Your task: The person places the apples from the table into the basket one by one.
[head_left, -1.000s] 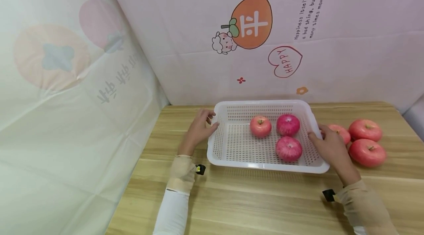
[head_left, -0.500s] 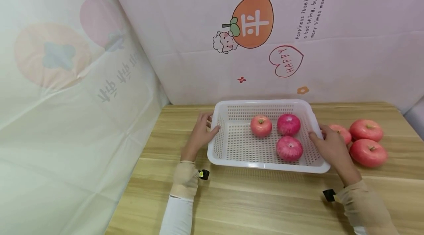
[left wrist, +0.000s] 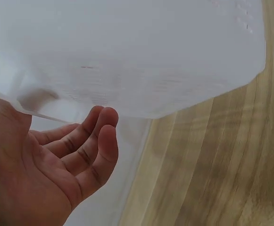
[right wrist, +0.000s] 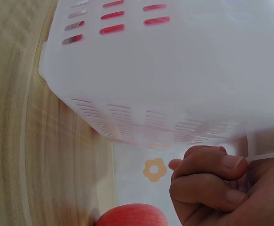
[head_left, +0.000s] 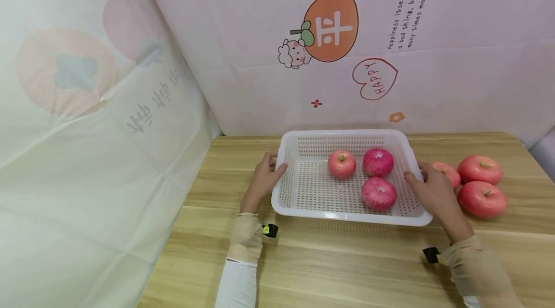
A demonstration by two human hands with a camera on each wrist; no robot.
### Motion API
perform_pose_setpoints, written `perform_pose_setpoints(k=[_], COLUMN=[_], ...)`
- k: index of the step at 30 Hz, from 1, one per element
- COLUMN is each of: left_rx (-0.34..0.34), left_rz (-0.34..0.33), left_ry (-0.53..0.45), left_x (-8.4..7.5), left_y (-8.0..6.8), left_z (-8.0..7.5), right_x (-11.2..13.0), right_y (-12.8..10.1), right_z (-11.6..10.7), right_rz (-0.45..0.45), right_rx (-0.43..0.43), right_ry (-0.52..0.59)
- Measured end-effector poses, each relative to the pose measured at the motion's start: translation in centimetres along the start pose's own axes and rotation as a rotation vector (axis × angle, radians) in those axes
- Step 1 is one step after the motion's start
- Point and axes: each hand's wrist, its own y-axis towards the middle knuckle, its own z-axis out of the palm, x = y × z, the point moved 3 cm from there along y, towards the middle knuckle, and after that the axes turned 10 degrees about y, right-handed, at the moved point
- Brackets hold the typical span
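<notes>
1. White basket (head_left: 314, 214): seen over wooden table (head_left: 329, 269), held at both ends; whether fully lifted clear cannot be told.
2. Left hand (head_left: 262, 178): left rim gripped, thumb laid over it, fingers curled below on the outside; firmness cannot be told.
3. Right hand (head_left: 438, 192): opposite rim grasped, thumb inside, fingers folded underneath.
4. Contents: basket apple (head_left: 342, 164) near the middle, far magenta fruit (head_left: 378, 162) and near magenta fruit (head_left: 379, 194) toward the right end. More weight is probably borne by the right hand.
5. Step in hand, as judged: two-handed handling of the basket. Both ends should be moved together and kept level, or the round fruit may be rolled. Right knuckles should be kept off the partly hidden apple (head_left: 448, 173), which is grouped with back apple (head_left: 480, 169) and front apple (head_left: 482, 199).
6. Versus one second ago: left forearm has been swung inward, left fingers tucked further behind the rim. Right hand, basket and fruit practically unmoved.
</notes>
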Motion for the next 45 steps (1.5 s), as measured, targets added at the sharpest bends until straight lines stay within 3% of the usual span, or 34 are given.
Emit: perform_pose_setpoints(k=[15,27,36,45], left_rx=[0.012,0.010,0.021,0.026], left_rz=[-0.132,-0.145,-0.134,-0.105], left_ry=[-0.130,-0.175,-0.196,-0.232], left_x=[0.6,0.5,0.7,0.7], left_y=[-0.2,-0.3,-0.4,-0.5], left_z=[0.5,0.5,0.7,0.7], right_x=[-0.1,0.0,0.2,0.4], right_y=[-0.1,0.1,0.2,0.5], right_z=[0.0,-0.2,-0.5,-1.1], right_rz=[-0.014,-0.015,-0.066,-0.066], right_rx=[-0.001,0.009,0.015,0.090], right_ry=[0.001,-0.026,-0.053,-0.085])
